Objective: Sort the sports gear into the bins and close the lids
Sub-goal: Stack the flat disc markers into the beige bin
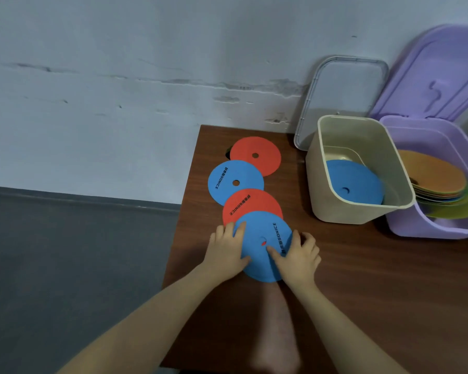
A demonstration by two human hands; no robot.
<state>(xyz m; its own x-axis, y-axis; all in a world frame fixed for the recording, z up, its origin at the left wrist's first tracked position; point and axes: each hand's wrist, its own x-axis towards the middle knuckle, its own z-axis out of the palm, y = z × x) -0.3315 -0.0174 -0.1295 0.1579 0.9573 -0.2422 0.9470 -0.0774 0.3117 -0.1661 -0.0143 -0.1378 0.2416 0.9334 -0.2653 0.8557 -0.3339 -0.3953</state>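
Observation:
Four flat sports discs lie in an overlapping row on the brown table (376, 292): a red disc (255, 147) farthest, a blue disc (227, 174), a second red disc (250, 203), and the nearest blue disc (262, 230) on top. My left hand (227, 251) rests flat along this nearest disc's left edge, fingers fairly straight. My right hand (299, 256) holds its right side, thumb on top near the centre hole and fingers curled at the rim. A beige bin (362, 214) holds one blue disc (354, 182). A purple bin (427, 233) holds a stack topped by an orange disc (432, 171).
A grey lid (343, 98) and a purple lid (441, 76) lean against the wall behind their bins. Both bins stand open at the table's right. The table's left edge runs close beside the row of discs, with grey floor (65, 252) below.

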